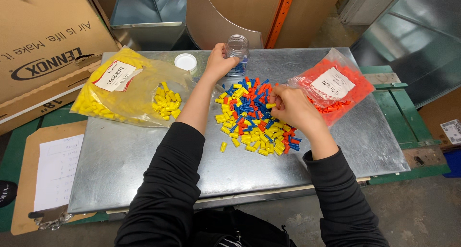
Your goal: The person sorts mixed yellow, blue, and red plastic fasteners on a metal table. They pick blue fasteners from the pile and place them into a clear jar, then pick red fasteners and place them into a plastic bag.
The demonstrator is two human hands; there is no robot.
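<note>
My left hand (218,60) is stretched out ahead of me, its grip wrapped around the side of a clear plastic jar (237,50) that stands upright at the far edge of the metal counter (144,156). A few blue pieces show in the bottom of the jar. Just to the left of that grip lies the jar's white lid (186,61), flat on the counter and apart from the jar.

My right hand (290,108) is closer to me, over the right side of a heap of small wire caps (249,120) in yellow, blue and red. Its grip is narrow, thumb and fingertips pinched together on 1 yellow cap (271,105) held just above the heap. The heap lies between my 2 hands and spreads toward me from the jar; a single yellow cap (223,146) sits a little apart at the near left edge of it.

To the right of my right grip, touching the back of my fingers or just beside them, lies a clear bag of orange caps (336,86) with a white label. Well to the left of my left arm lies a bigger yellow bag (127,86) with yellow caps inside. Beyond it stands a cardboard box (43,40), and near my left elbow, off the counter's edge, a clipboard with a sheet of paper (55,172).
</note>
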